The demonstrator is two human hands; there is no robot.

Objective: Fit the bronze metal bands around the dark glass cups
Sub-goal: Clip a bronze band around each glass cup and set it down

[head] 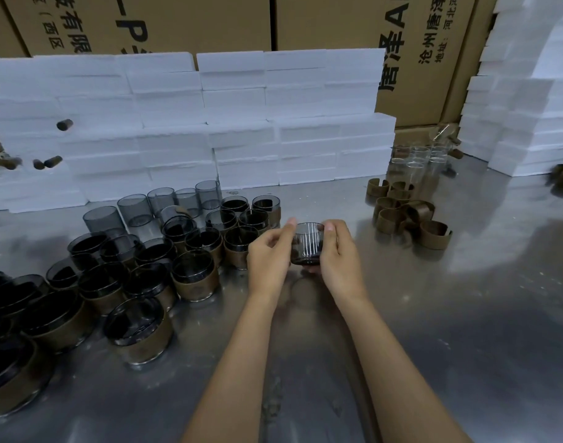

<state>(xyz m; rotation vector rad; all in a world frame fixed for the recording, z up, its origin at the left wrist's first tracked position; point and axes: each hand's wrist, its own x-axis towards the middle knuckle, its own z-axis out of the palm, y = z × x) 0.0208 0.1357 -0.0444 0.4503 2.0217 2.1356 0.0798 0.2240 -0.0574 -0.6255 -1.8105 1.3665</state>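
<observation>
A dark glass cup (307, 243) was held up just above the shiny metal table (465, 314), right in the middle of the view. It had no band on it that I could see. White lines of light ran down its side.

The left hand (269, 257) held the cup on one side and the right hand (339, 252) held it on the other. The fingers of both hands were curled round the glass, and the thumbs were up near the rim.

I think this was the start of a new cup: it had been picked up but not yet dressed. The next move would need one hand to let go and reach for a band.

The loose bronze bands (408, 215) lay in a pile to the right, near the cup but not touching it. The finished cups (193, 276) with bands on stood in a crowd to the left. Bare dark cups (165, 203) waited behind those, in front of a wall of white foam blocks (241, 123).
</observation>
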